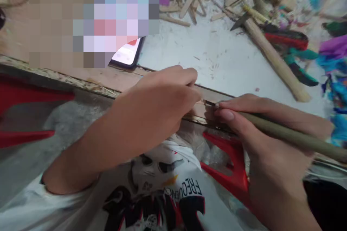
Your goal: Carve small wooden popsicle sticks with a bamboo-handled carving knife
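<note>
My left hand point(173, 92) is closed near the table edge, its fingertips pinched together; whatever they hold is hidden or too small to name. My right hand point(260, 133) grips a slim hand tool with a long olive-brown handle point(290, 134). The tool's thin dark tip point(209, 103) points left, close to my left fingertips, just above the wooden edge strip point(199, 110). Its exact kind cannot be made out. Behind my left wrist, a lit phone point(127, 57) lies on the table, partly covered by a blurred patch.
A hammer point(276, 56) lies at the right of the white tabletop point(176, 47). Beside it are red-and-black handles point(287, 39) and a teal-and-black tool point(300, 70). Wooden sticks point(187, 3) and coloured scraps point(334, 61) lie around. Red plastic seat parts point(235, 162) stand below the edge.
</note>
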